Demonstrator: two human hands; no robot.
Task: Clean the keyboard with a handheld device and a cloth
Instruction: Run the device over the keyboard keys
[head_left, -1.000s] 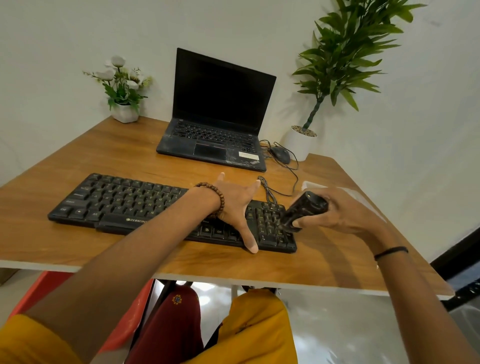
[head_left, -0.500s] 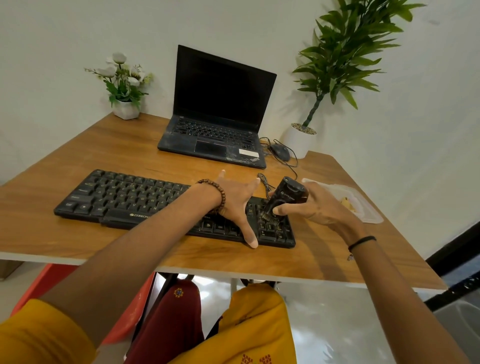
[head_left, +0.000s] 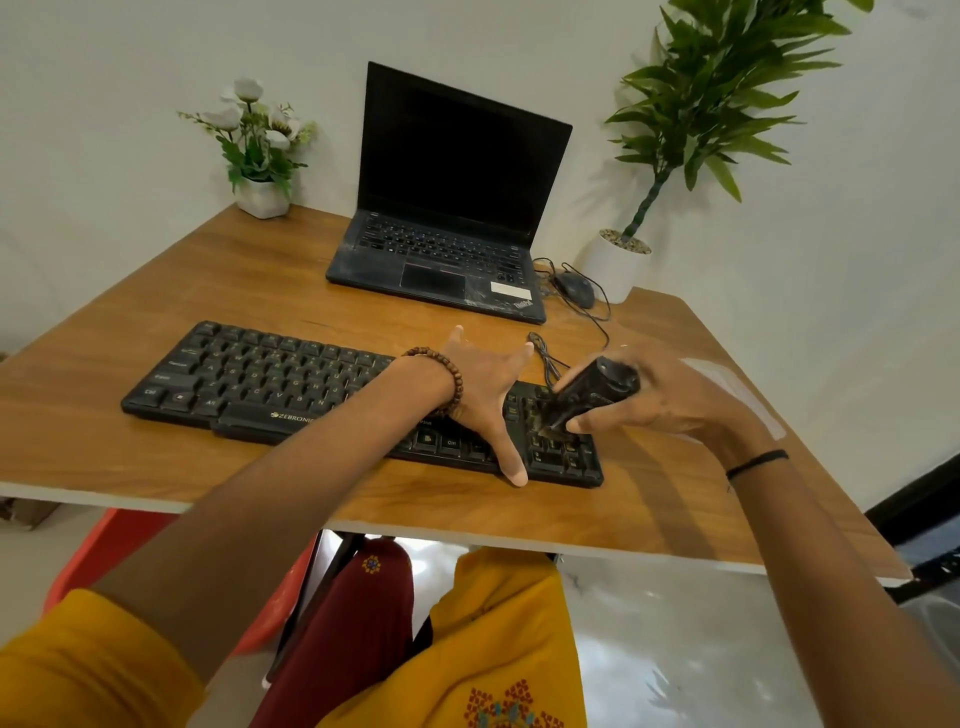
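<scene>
A black keyboard (head_left: 270, 379) lies across the wooden desk (head_left: 156, 291) in front of me. My left hand (head_left: 483, 395) rests flat on its right half with fingers spread, the thumb reaching over the front edge. My right hand (head_left: 670, 395) grips a small black handheld device (head_left: 592, 392), tilted so its lower tip sits on the number-pad keys at the keyboard's right end. A white cloth-like piece (head_left: 737, 389) shows on the desk behind my right hand, mostly hidden.
An open black laptop (head_left: 457, 208) stands at the back, with a wired mouse (head_left: 576, 288) and its cable beside it. A small flower pot (head_left: 262, 195) sits at the back left, a tall potted plant (head_left: 618, 265) at the back right. The desk's right edge is close.
My right hand has kept the device on the number pad and shifted it a little along the keys. My left hand stays on the keyboard.
</scene>
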